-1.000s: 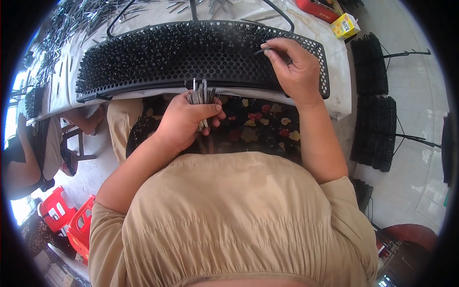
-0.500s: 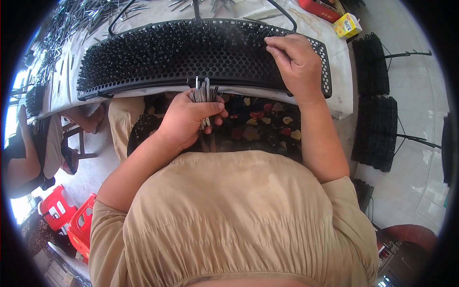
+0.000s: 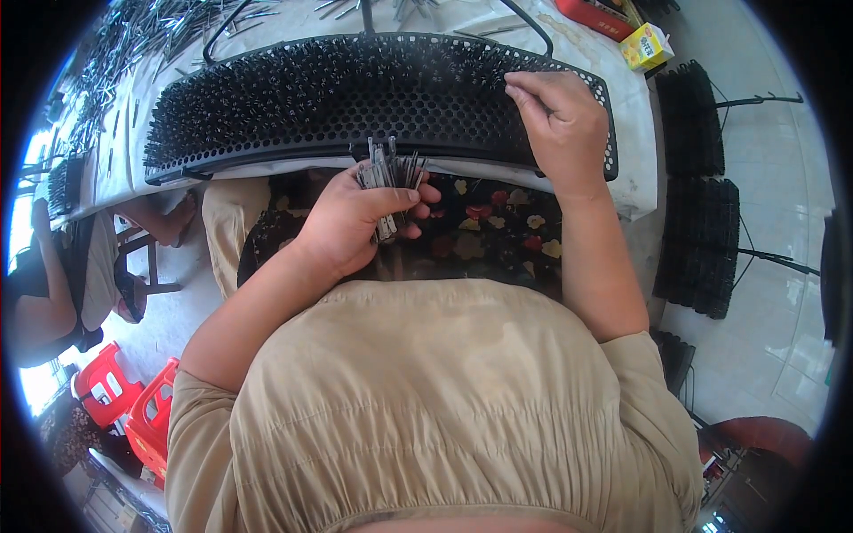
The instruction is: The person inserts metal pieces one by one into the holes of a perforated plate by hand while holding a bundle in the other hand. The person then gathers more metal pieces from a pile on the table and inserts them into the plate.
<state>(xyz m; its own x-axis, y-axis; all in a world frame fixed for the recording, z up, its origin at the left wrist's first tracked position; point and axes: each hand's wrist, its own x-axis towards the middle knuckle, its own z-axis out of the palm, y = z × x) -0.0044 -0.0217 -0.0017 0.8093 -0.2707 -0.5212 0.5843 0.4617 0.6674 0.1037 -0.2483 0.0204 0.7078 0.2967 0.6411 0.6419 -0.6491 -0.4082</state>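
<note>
The largest thing is the table [image 3: 636, 142], under a pale, stained cover. Along its near edge lies a long, slightly bowed black perforated rack [image 3: 418, 120], reaching from the left part of the table almost to its near right corner. Past the table's right edge, two bristly black panels [image 3: 695, 247] stand one nearer than the other on the tiled floor. A dark flowered cloth [image 3: 484, 222] hangs or lies just below the near edge, and two red plastic seats [image 3: 107, 388] show well apart from the table, beyond its near left corner. Thin metal strips [image 3: 133, 58] lie heaped and scattered toward the far left corner. A red box [image 3: 597, 16] sits at the far right corner. The right hand [image 3: 569, 124] is over the right end of the rack, thumb and forefinger brought close together; whether a piece is pinched between them I cannot tell. The left hand [image 3: 355, 213], before the middle of the near edge, is closed around a bundle of metal strips [image 3: 388, 173], their upper ends fanned. Beside the red box is a yellow carton [image 3: 646, 46]. Smallest are the dark pegs [image 3: 240, 98] crowding the rack's far side and left end, leaving open holes nearer its front edge.
</note>
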